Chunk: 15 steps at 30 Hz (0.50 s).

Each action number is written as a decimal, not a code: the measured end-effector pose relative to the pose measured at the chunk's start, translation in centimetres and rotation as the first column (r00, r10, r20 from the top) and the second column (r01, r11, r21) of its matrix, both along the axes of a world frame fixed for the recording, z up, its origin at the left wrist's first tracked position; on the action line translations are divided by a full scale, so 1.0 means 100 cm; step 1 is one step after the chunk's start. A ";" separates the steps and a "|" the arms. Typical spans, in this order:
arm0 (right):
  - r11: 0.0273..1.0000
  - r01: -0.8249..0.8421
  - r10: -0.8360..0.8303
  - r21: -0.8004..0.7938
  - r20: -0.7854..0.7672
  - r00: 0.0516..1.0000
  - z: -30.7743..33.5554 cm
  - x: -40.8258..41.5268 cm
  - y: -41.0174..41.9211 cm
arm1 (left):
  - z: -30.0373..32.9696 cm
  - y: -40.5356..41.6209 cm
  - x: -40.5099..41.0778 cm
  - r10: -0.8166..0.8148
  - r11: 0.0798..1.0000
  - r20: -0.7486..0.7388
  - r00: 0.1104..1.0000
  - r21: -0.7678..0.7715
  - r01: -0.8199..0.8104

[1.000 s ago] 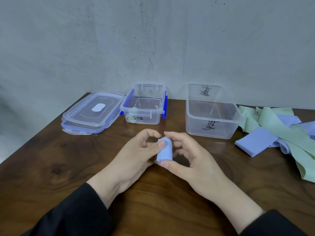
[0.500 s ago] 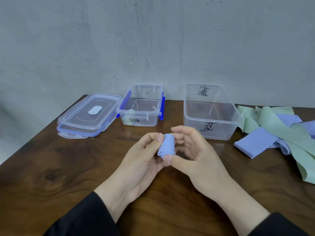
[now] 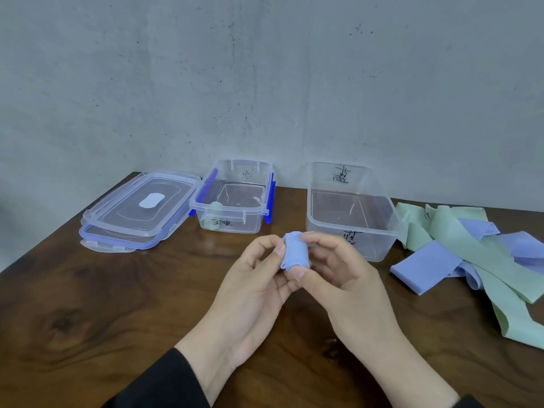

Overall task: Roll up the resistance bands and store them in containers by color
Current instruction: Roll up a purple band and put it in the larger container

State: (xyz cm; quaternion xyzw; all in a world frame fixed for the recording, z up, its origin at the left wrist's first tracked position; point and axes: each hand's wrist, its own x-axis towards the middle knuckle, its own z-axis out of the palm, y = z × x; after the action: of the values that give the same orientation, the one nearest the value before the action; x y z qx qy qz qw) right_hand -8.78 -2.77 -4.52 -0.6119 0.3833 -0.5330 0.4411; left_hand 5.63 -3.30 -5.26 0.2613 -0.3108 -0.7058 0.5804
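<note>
Both hands pinch a rolled blue band above a dark wooden table, the left hand gripping its side, the right hand clasping it thumb below and fingers above. The soft, matte roll stands roughly upright, long axis vertical. Just behind it sits a clear plastic container marked in black ink; a smaller blue-latched container and stacked lids lie left. Loose green and blue bands sprawl at right.

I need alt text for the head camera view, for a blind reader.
Two hands, left hand and right hand, hold a rolled blue band above a wooden table. Behind stand two open clear containers; loose bands lie at right.
</note>
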 end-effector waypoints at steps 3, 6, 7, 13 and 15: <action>0.996 0.039 -0.044 -0.086 -0.063 0.997 0.008 -0.011 -0.004 | 0.002 -0.005 -0.008 -0.009 0.999 0.026 1.000 -0.043 0.010; 0.976 0.089 -0.134 -0.200 -0.224 0.965 0.030 -0.031 -0.019 | 0.001 -0.016 -0.010 0.131 0.987 0.311 0.941 -0.132 -0.094; 0.969 0.114 -0.175 -0.219 -0.288 0.941 0.041 -0.040 -0.027 | 0.000 -0.021 -0.009 0.229 0.970 0.496 0.838 -0.191 -0.152; 0.996 0.086 -0.069 -0.024 -0.819 0.570 0.098 -0.069 -0.098 | -0.013 -0.039 -0.010 0.449 0.889 0.854 0.264 -0.455 -0.042; 0.996 0.028 0.069 0.088 -0.908 0.413 0.101 -0.065 -0.118 | -0.016 -0.041 -0.014 0.468 0.877 0.861 0.200 -0.480 0.015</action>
State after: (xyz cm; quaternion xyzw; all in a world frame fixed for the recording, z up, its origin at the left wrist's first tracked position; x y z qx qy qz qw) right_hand -15.33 -14.58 5.56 -0.7873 0.5770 -0.0934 0.1963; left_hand 4.25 -7.40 -6.88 0.5622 -0.6885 -0.2196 0.4021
